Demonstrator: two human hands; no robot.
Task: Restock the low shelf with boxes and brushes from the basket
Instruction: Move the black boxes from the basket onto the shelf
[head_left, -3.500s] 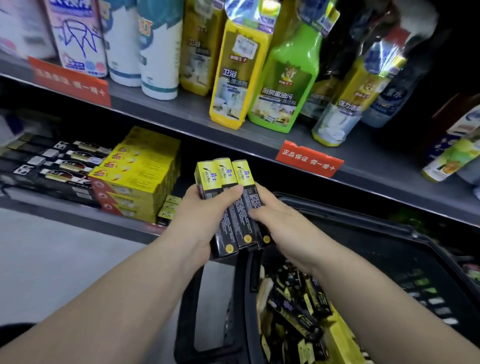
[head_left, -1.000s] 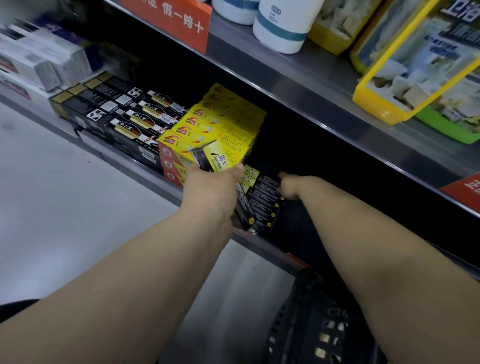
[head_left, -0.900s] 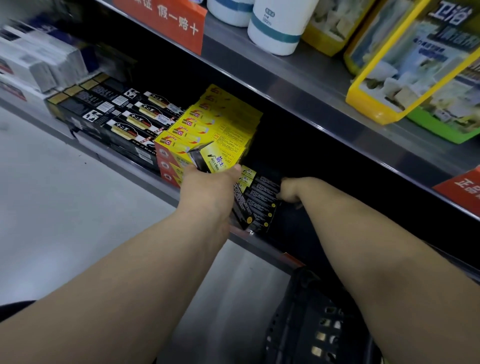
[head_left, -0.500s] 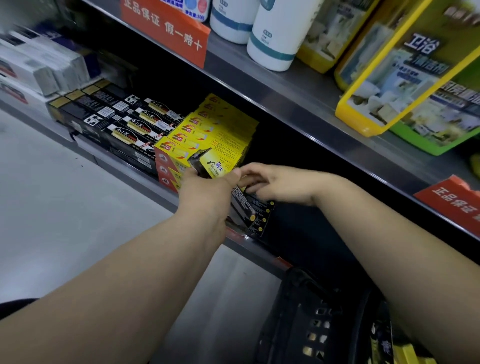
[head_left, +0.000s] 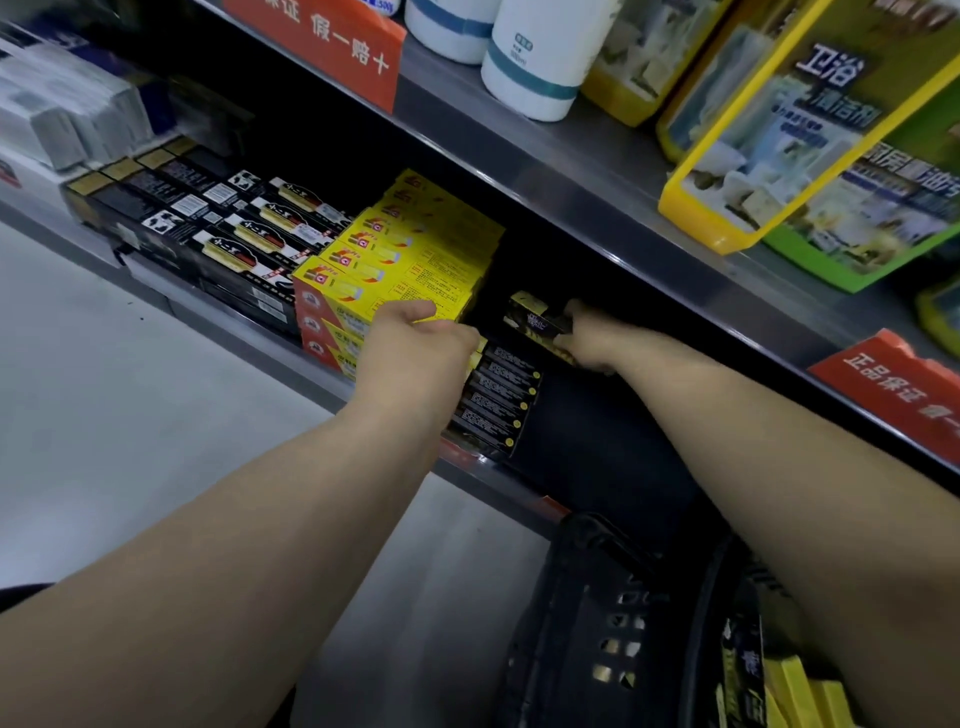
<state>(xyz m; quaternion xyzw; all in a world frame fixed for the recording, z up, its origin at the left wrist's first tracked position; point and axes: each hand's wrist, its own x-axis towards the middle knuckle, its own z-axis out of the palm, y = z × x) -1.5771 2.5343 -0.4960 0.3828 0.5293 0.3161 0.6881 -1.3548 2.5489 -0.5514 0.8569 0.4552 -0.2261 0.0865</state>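
Note:
Over the low shelf (head_left: 597, 447), my right hand (head_left: 597, 340) grips a black-and-yellow box (head_left: 532, 318), lifted a little above a row of the same black boxes (head_left: 493, 402) lying flat at the front. My left hand (head_left: 415, 353) lies over the left end of that row, against the stack of yellow boxes (head_left: 415, 260). Its fingers are stretched to the right and nothing shows in them. The black basket (head_left: 618, 629) stands at the lower right with more black and yellow boxes (head_left: 779, 686) inside. No brushes are visible.
Long black boxes (head_left: 234, 228) fill the low shelf left of the yellow stack, with white packs (head_left: 67, 119) further left. The upper shelf (head_left: 597, 171) overhangs closely, carrying white bottles (head_left: 540, 57), cleaner refill bags (head_left: 810, 119) and red price tags (head_left: 893, 384). A pale floor (head_left: 130, 415) lies to the left.
The box that my left hand held upright is now in my right hand, which has carried it right and deeper into the shelf. My left hand has dropped onto the row of boxes.

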